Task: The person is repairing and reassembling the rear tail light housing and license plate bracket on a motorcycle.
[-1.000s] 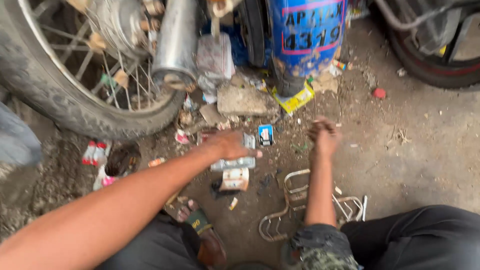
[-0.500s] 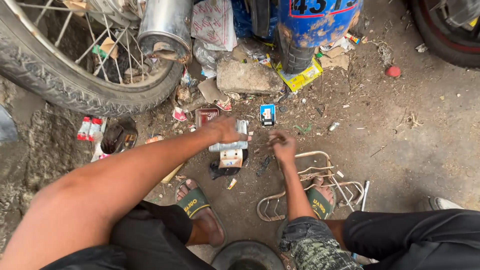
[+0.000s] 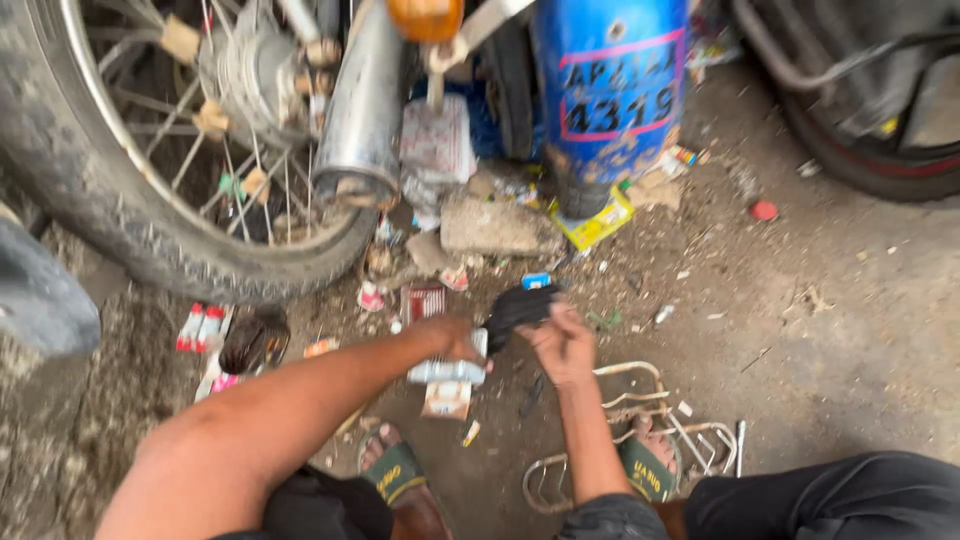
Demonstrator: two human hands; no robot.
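Crouching on the dirt floor [image 3: 850,330] beside a spoked motorcycle wheel [image 3: 130,200], mid-job.
Right hand [image 3: 562,345] grips a crumpled black rubbery piece [image 3: 518,308], lifted at 12 o'clock of a pale metal block [image 3: 445,372]; left hand [image 3: 452,338] pins that block down. Chrome wire frame [image 3: 640,420] lies untouched at 4 o'clock.

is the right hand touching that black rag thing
Touching. The head view shows the right hand with its fingers closed on the black rag, no gap between them; the left hand is beside it.
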